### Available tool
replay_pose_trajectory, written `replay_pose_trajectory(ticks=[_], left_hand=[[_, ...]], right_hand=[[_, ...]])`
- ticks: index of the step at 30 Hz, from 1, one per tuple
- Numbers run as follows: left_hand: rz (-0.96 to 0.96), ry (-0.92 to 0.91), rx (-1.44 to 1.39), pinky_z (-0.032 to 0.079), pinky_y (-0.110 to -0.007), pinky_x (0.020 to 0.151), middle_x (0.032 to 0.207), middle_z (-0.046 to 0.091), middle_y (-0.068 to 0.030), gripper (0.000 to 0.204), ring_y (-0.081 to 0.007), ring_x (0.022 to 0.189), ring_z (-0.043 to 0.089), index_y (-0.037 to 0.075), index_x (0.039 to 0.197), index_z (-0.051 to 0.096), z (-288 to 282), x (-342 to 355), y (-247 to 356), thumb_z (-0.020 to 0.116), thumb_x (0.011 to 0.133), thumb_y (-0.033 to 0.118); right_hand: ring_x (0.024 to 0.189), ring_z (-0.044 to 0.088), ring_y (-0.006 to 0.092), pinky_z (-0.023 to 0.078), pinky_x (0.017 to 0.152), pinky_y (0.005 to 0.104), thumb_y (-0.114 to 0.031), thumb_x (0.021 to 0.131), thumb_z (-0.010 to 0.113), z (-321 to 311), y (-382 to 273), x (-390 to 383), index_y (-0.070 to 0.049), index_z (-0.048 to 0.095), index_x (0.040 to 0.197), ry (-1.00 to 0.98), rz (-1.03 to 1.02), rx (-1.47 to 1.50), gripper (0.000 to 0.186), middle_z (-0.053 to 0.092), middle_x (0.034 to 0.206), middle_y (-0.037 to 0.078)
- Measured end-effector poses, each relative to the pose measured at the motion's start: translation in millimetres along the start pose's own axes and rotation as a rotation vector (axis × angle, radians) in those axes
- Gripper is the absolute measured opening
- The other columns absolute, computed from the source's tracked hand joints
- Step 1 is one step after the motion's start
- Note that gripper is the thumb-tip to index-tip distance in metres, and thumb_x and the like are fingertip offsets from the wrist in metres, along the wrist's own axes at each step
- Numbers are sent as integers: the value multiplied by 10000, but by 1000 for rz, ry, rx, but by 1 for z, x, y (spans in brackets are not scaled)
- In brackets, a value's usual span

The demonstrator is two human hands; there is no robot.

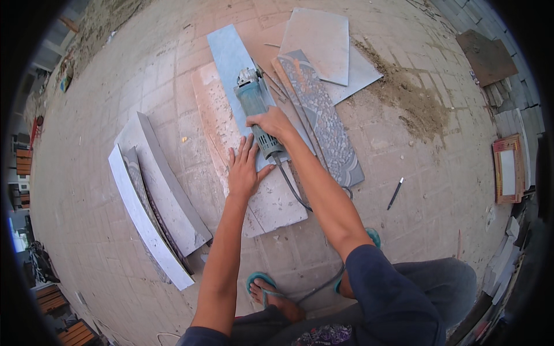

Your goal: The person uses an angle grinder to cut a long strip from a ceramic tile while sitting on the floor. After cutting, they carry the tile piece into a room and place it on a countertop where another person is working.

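My right hand (271,123) is wrapped round the body of a teal power cutter (251,99), an angle-grinder-like tool with a metal head at its far end. The cutter rests along the right edge of a light blue-grey tile strip (227,53). My left hand (243,167) lies flat, fingers spread, on the near part of that strip. Under the strip is a worn, dusty white slab (277,207). From the cutter's near end a dark cord (295,195) runs back toward my feet. The blade itself is hidden from this view.
A pebble-patterned tile (329,118) lies to the right, beside pale tiles (316,43) at the back. Long cut tile pieces (164,190) stand on edge at the left. A pen (396,193) lies on the brick paving, and sand (424,106) is spilled farther right.
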State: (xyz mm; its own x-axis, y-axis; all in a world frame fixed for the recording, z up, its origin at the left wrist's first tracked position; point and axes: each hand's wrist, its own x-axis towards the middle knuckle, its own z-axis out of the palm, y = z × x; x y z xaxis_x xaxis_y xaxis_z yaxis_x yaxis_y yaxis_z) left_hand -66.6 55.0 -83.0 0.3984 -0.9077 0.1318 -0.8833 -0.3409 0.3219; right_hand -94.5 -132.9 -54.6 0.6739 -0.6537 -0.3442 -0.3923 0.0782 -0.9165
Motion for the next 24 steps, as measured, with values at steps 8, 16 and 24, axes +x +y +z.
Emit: replay_pose_trajectory(ticks=[8, 16, 24], left_hand=[[-6, 8, -2, 164, -544, 1182, 1558, 319, -143, 781, -310, 1471, 233, 5, 1389, 420, 1, -1, -2, 646, 850, 523], [5, 26, -8, 174, -536, 1181, 1554, 330, -138, 775, -308, 1467, 243, 11, 1388, 425, 1, 0, 0, 650, 850, 521], [4, 30, 1, 177, -535, 1183, 1548, 336, -133, 790, -295, 1468, 243, 18, 1398, 422, 0, 0, -1, 661, 840, 523]], right_hand=[[811, 697, 330, 537, 723, 372, -344, 556, 762, 0, -6, -4, 101, 704, 875, -19, 54, 17, 550, 696, 903, 266], [746, 692, 308, 533, 674, 365, -354, 562, 765, -3, -4, 1, 99, 705, 811, -48, 99, 5, 521, 700, 834, 237], [685, 661, 267, 511, 620, 349, -334, 585, 763, 0, -1, -7, 90, 707, 807, -52, 120, 17, 482, 690, 805, 204]])
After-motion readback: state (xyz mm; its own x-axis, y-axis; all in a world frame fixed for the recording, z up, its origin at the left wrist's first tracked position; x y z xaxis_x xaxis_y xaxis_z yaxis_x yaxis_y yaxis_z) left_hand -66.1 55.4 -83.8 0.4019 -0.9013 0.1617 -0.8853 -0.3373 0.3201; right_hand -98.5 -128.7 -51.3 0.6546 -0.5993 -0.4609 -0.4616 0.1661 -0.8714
